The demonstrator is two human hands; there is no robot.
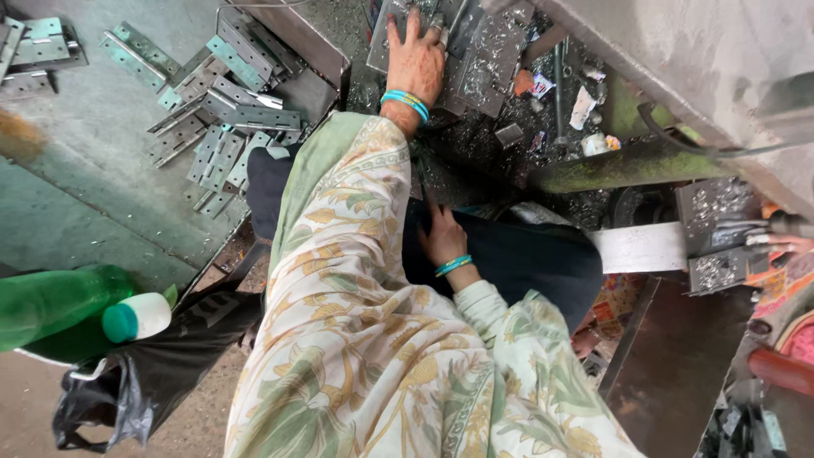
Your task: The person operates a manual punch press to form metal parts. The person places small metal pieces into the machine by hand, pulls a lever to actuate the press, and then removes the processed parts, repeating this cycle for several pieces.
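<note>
My left hand (417,61) reaches forward and lies flat, fingers spread, on a stack of grey punched metal plates (483,51) on the machine bed. It wears turquoise bangles, and a floral sleeve covers the arm. My right hand (443,237), also with turquoise bangles, rests palm down on my dark-clothed lap (526,263) and holds nothing. Metal swarf lies around the plates.
A heap of silvery hinge-like plates (225,110) lies on a grey surface at the left, beside a metal tray (318,59). A green plastic bottle (59,305) with a white cap sits over a black bag (144,373) at lower left. Machine parts (721,229) stand at right.
</note>
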